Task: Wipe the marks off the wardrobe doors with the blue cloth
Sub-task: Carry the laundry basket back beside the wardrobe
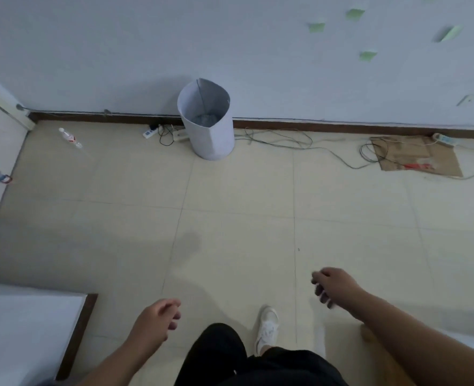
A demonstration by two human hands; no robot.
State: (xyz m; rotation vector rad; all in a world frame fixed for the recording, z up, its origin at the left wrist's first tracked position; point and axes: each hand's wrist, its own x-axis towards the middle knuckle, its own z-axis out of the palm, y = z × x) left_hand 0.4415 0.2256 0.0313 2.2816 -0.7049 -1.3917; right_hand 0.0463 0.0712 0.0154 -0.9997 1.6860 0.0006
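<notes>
Here both hands hang above the smooth cream floor tiles (230, 190), fingers loosely curled and holding nothing: the left hand (158, 321) near, the right hand (334, 286) a little farther. Far off, a cylindrical white bin (212, 140) stands against the dark brown skirting (313, 125). Where the blue cloth lies I cannot tell.

This looks like a plain bedroom. A bed (27, 332) with a brown edge sits on the tiled floor (244, 207). A white bin (212, 140) stands by the wall (146, 51), with a plug strip (147, 132) and wires (300, 140) beside it.
</notes>
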